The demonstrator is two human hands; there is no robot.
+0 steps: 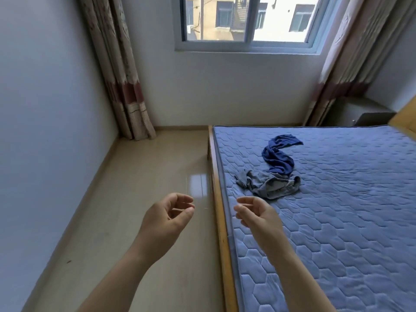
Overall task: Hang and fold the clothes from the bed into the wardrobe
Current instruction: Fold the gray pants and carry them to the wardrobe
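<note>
1. Head view shows two garments lying on the bed (337, 233): a crumpled grey garment (270, 186) near the bed's wooden side rail, and a blue garment (279, 157) just beyond, touching it.
2. The left hand (168, 213) hovers over the floor beside the bed and the right hand (256, 213) over the bed's edge. Both have loosely curled fingers and hold nothing.
3. The grey piece, possibly shorts, is nearest. Pinch it by a hem or waistband and lift it straight up, so the blue one isn't dragged.
4. The wardrobe is out of sight.
</note>
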